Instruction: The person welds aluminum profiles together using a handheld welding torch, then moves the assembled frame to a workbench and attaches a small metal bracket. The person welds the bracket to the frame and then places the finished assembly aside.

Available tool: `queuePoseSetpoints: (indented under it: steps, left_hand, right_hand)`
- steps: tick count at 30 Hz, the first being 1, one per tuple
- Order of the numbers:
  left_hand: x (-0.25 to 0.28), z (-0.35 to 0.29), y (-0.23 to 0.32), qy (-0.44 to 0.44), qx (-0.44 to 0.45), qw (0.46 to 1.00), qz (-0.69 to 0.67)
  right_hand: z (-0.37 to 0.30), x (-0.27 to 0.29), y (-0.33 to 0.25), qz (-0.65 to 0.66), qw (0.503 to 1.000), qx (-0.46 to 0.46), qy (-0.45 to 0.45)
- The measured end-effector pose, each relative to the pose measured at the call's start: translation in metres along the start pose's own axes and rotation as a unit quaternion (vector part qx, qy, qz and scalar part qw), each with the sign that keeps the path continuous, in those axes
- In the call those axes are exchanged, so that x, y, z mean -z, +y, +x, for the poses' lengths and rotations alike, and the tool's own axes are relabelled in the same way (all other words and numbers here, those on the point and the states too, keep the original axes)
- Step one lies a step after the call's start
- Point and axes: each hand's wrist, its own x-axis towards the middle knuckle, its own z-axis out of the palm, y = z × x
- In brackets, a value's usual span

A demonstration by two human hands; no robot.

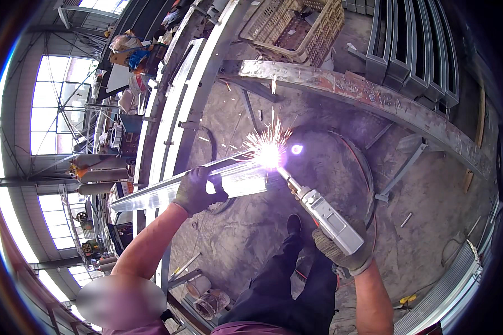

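Observation:
My left hand (198, 192), in a dark work glove, is closed on a long shiny metal profile (243, 181). The profile slants from the lower left up toward the middle. My right hand (343, 251), also gloved, is wrapped round a silver handheld welding gun (331, 219). At the gun's nozzle (285, 174), a glaring white-violet light meets the profile's right end and orange sparks (269, 137) fly upward. The glare hides the spot where nozzle and metal meet.
A rusty steel beam (341, 84) crosses the far side, with a yellow plastic crate (296, 33) behind it. Metal frames (411, 50) stand at the far right. Long rails (179, 106) and gas cylinders (103, 169) are on the left. Cables (369, 173) trail over the floor.

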Motion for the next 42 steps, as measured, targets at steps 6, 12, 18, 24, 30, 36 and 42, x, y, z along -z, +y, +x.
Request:
queuePoseSetpoints:
  steps: [6, 12, 18, 24, 30, 36, 42]
  left_hand:
    - [-0.003, -0.001, -0.003, 0.007, 0.009, 1.0, 0.018]
    - [0.005, 0.002, 0.002, -0.017, 0.005, 1.0, -0.018]
    - [0.005, 0.002, 0.002, -0.025, 0.019, 1.0, 0.005]
    - [0.005, 0.003, 0.002, -0.012, 0.008, 1.0, -0.009]
    - [0.01, 0.005, 0.004, -0.016, 0.013, 1.0, -0.02]
    - [0.011, 0.007, 0.005, -0.036, 0.008, 0.999, -0.009]
    - [0.012, 0.007, 0.004, -0.044, 0.017, 0.999, -0.011]
  right_hand:
    - [0.003, 0.001, -0.002, 0.087, 0.996, -0.028, 0.012]
    - [0.002, 0.003, -0.007, 0.152, 0.982, -0.111, -0.007]
    - [0.003, -0.003, 0.002, 0.0, 0.999, 0.026, 0.047]
    - [0.008, 0.002, 0.001, -0.033, 0.998, 0.041, 0.03]
    - [0.004, -0.002, 0.006, -0.017, 0.999, 0.028, 0.033]
    - [-0.006, -0.005, 0.002, 0.169, 0.973, -0.155, 0.006]
    - [0.007, 0.002, 0.003, -0.037, 0.996, 0.057, 0.05]
